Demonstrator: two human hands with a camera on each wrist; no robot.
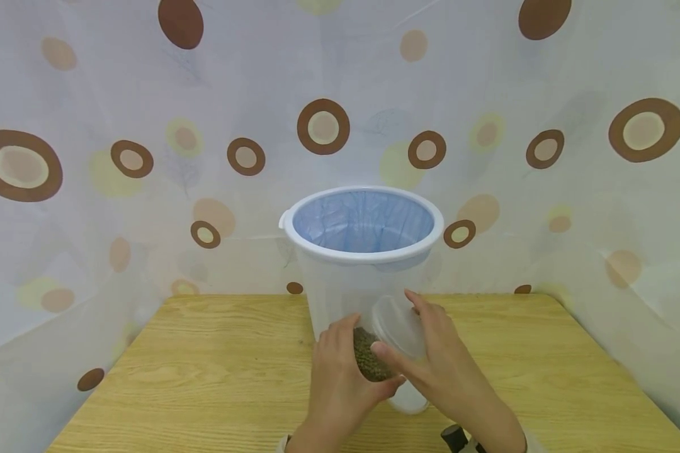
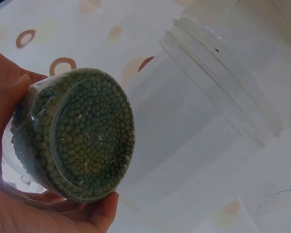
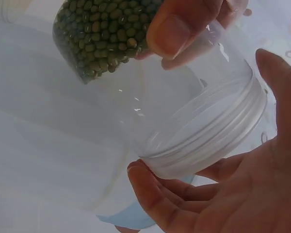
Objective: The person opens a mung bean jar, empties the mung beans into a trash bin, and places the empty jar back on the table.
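Note:
My left hand (image 1: 337, 371) grips a clear plastic jar (image 2: 87, 136) of green mung beans, thumb on one side and fingers round the other. The jar is tilted. In the right wrist view, the mung beans (image 3: 106, 31) are heaped at its base, while the part towards the ridged mouth is clear. My right hand (image 1: 444, 365) curves its thumb and fingers around a translucent round lid (image 1: 399, 324). In the right wrist view its fingertips (image 3: 140, 170) are right at the rim. A pale rounded plastic edge (image 1: 409, 399) shows under the right palm.
Behind the hands, a translucent white bin (image 1: 340, 283) with a blue bag liner (image 1: 362, 220) stands on the wooden table (image 1: 232, 365). A black cylindrical piece (image 1: 454, 437) shows by my right wrist. A dotted, ringed sheet (image 1: 323, 63) hangs behind and at both sides.

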